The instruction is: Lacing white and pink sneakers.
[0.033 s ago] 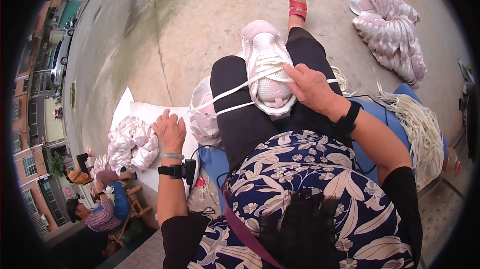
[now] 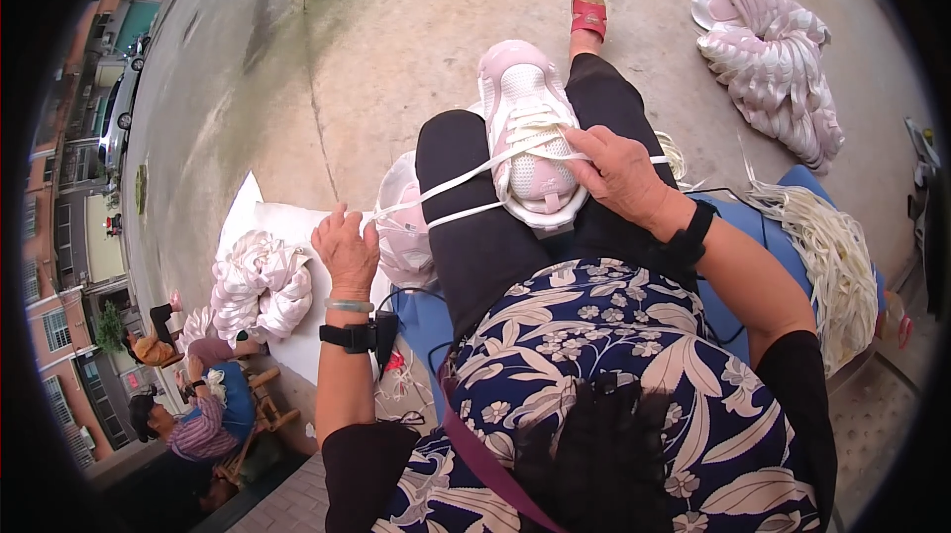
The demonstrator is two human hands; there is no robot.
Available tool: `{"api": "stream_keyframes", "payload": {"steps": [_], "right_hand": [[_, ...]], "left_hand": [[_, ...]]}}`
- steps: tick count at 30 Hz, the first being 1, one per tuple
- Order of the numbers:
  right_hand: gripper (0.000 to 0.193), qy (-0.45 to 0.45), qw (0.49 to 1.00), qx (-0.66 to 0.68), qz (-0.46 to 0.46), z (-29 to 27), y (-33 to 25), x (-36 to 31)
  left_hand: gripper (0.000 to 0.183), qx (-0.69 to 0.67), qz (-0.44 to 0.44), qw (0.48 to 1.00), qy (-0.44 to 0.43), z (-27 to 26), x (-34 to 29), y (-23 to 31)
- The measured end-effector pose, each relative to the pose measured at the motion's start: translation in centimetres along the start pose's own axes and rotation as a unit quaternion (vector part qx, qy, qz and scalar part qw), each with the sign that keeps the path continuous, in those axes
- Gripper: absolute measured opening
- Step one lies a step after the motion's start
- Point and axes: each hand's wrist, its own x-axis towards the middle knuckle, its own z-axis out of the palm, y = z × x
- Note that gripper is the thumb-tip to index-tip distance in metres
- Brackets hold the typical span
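Sneaker (image 2: 517, 102) in pale pink and white mesh, with off-white laces (image 2: 540, 122).

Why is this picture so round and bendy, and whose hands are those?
There's no robot, just a bare-handed person. A camera on their head looks down, and its fisheye lens bends things near the rim. A pink-and-white sneaker sits between their knees. The right hand touches its lacing; a white lace stretches from there toward the left hand, but I can't tell whether those fingers grip it. Loose laces lie at the right. One curled pink-white bundle lies on the ground; a second bundle rests on a white sheet.
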Motion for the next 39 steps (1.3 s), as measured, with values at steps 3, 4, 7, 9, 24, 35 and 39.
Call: {"api": "stream_keyframes", "payload": {"steps": [3,4,7,9,24,35,39], "right_hand": [[0.020,0.037,0.991,0.087,0.094,-0.5,0.0,0.6],[0.019,0.038,0.977,0.122,0.172,-0.5,0.1,1.0],[0.018,0.035,0.967,0.137,0.210,0.1,0.5,2.4],[0.017,0.016,0.963,0.138,0.230,0.5,0.8,2.9],[0.025,-0.131,0.886,0.348,0.277,0.2,2.0,5.2],[0.039,-0.098,0.943,0.232,0.217,-0.1,1.2,3.2],[0.036,-0.108,0.947,0.223,0.206,-0.2,1.4,3.2]], "left_hand": [[0.024,-0.225,0.099,0.968,0.056,0.1,3.2,7.6],[0.027,-0.261,0.129,0.954,0.066,-0.1,4.3,9.9],[0.031,-0.334,0.187,0.921,0.069,-0.7,7.0,14.7],[0.032,-0.331,0.186,0.924,0.046,-1.0,7.9,16.1],[0.035,-0.315,0.188,0.929,0.041,0.1,7.6,16.8],[0.008,-0.396,0.115,0.911,0.000,-1.2,8.5,14.8],[0.013,-0.442,-0.019,0.888,-0.121,-2.3,7.9,10.8]]}}
